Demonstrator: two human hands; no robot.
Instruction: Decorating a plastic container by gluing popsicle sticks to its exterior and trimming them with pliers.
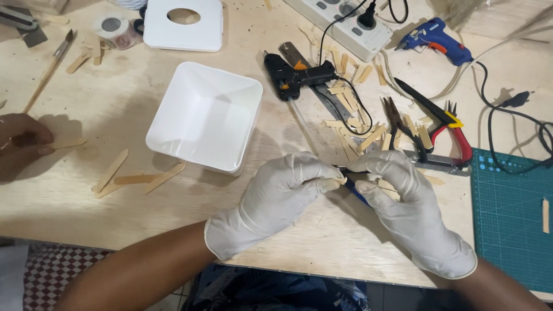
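Your two hands meet low in the middle of the pale plywood worktable (69,219), both in thin white disposable gloves. Your left hand (276,198) is curled nearly closed, thumb and forefinger pinched on the end of a small flat pale wooden stick piece (341,180), which keeps it steady at the spot where the tool meets it. Your right hand (403,198) is folded round a slim dark craft knife with a blue handle (357,194), fingers wrapped tight and the tip pointing left towards the stick; the blade itself is too hidden to tell how it sits. Working this close to the table edge lets both wrists rest on the wood. Just beyond your left hand stands an empty square white plastic tub (204,118), near enough to reach, and its flat white lid with an oval hole (183,26) lies farther back. To the right of the tub, a black hot glue gun (296,78) lies on its side across a metal ruler, its cord running to a white power strip (340,23), among scattered cut stick offcuts (351,109). Red-handled pliers (452,135) and a blue glue gun (435,39) sit farther right, and a green cutting mat (510,222) covers the right edge. At the far left, another person's bare hand (20,144) presses a stick down.
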